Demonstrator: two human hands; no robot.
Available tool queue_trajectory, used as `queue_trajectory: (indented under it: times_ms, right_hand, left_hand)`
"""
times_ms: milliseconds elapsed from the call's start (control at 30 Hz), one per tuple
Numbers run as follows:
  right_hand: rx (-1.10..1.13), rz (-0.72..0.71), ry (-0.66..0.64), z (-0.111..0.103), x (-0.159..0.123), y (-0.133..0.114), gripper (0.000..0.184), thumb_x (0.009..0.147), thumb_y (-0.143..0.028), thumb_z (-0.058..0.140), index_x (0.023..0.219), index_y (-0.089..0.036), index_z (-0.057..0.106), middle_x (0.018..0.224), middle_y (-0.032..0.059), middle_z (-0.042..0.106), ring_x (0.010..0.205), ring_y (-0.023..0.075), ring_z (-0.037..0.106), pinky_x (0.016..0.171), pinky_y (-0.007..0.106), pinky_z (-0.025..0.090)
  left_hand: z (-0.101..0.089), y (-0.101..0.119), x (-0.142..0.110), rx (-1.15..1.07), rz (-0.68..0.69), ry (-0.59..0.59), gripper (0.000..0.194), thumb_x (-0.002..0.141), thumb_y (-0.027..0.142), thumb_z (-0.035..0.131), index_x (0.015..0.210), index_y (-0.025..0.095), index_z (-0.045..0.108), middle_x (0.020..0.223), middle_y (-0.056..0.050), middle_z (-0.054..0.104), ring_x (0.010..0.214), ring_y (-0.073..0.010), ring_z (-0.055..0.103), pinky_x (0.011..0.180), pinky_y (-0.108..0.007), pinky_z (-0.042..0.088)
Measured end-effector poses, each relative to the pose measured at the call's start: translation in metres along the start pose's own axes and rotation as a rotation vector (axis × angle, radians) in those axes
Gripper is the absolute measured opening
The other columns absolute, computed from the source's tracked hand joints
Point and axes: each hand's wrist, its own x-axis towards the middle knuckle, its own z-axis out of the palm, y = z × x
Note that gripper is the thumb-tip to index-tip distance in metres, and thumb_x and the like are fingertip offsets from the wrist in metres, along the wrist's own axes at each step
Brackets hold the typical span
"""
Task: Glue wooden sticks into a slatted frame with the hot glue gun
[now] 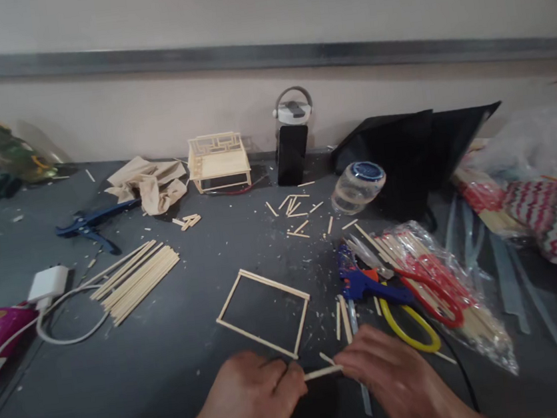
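Observation:
Near the table's front edge, my left hand (259, 389) and my right hand (390, 367) pinch the two ends of a short wooden stick (323, 372). Both hands are closed, and the stick runs nearly level between them. Just beyond my left hand lies a rectangular frame of sticks (273, 337), flat on the table. Several cut stick pieces (338, 321) lie by my right hand. A blue glue gun (367, 285) rests beyond it, beside yellow-handled scissors (413, 334) and red-handled scissors (445, 307).
A miniature stick bench (219, 164) stands at the back, near a phone (292, 155) and a jar (359, 186). Left are a stick bundle (140, 278), blue cutters (92, 225) and a purple power strip (1, 338). Bagged sticks (448, 283) lie right.

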Motion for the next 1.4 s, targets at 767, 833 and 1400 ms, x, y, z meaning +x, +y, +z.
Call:
queue_trajectory:
  times_ms: [767, 833, 1400]
  right_hand:
    - [-0.101, 0.405, 0.042, -0.014, 0.111, 0.039, 0.018, 0.087, -0.019, 0.051, 0.09, -0.021, 0.069, 0.081, 0.0017, 0.071, 0.077, 0.0173, 0.065, 0.072, 0.029, 0.048]
    - [-0.141, 0.319, -0.009, -0.006, 0.105, 0.037, 0.016, 0.089, -0.021, 0.053, 0.091, -0.02, 0.068, 0.081, 0.0037, 0.071, 0.08, 0.0191, 0.064, 0.074, 0.031, 0.049]
    - [-0.334, -0.081, -0.226, 0.019, 0.146, 0.039, 0.019, 0.093, -0.02, 0.049, 0.088, -0.016, 0.067, 0.078, 0.006, 0.063, 0.079, 0.0203, 0.054, 0.076, 0.033, 0.042]
  left_hand:
    - [-0.045, -0.129, 0.04, -0.334, -0.647, 0.261, 0.034, 0.093, 0.043, 0.037, 0.081, 0.019, 0.059, 0.065, 0.002, 0.059, 0.057, -0.0123, 0.053, 0.055, -0.023, 0.035]
    - [-0.037, -0.14, 0.04, -0.374, -0.69, 0.262, 0.034, 0.092, 0.042, 0.037, 0.078, 0.019, 0.058, 0.067, 0.002, 0.06, 0.063, -0.0132, 0.055, 0.059, -0.023, 0.037]
    - [-0.029, -0.16, 0.034, -0.64, -0.826, 0.413, 0.028, 0.088, 0.035, 0.041, 0.078, 0.019, 0.06, 0.052, 0.006, 0.043, 0.049, -0.0098, 0.038, 0.049, -0.022, 0.03]
